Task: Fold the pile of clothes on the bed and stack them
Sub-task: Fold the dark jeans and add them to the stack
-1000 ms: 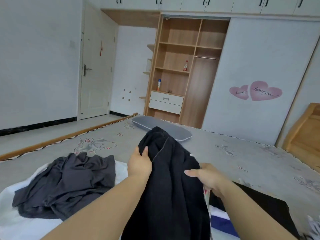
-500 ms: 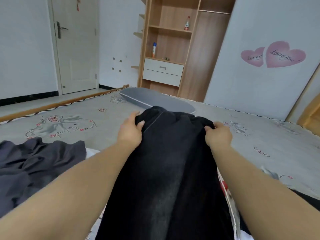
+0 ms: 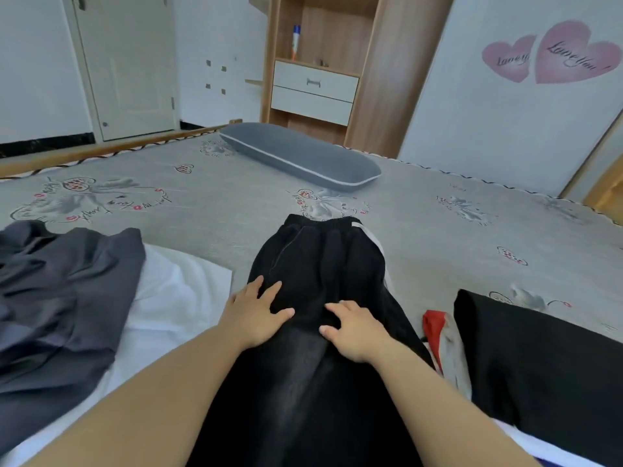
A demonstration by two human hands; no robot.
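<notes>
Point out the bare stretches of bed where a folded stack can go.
Bare sheet lies right of the black trousers, beyond the black garment, and left of the pillow, beyond the grey garment. The near edge is crowded with clothes.

A: Walls?
B: White throughout. A cream panelled door (image 3: 129, 62) stands at the far left, shut, with a black skirting strip (image 3: 43, 143) along the floor beside it. Two pink heart decals (image 3: 553, 53) sit on the white panel to the right.

A: Furniture?
B: An open wooden shelving unit (image 3: 367, 62) against the far wall, fitted with two white drawers (image 3: 313, 92); a bottle (image 3: 296, 42) stands on the shelf above them. The bed (image 3: 219, 197) has a grey patterned cover and a wooden side rail (image 3: 101, 151). A grey pillow (image 3: 300, 156) lies near its far edge.

A: Light?
B: Even, soft daylight; source not visible.
</notes>
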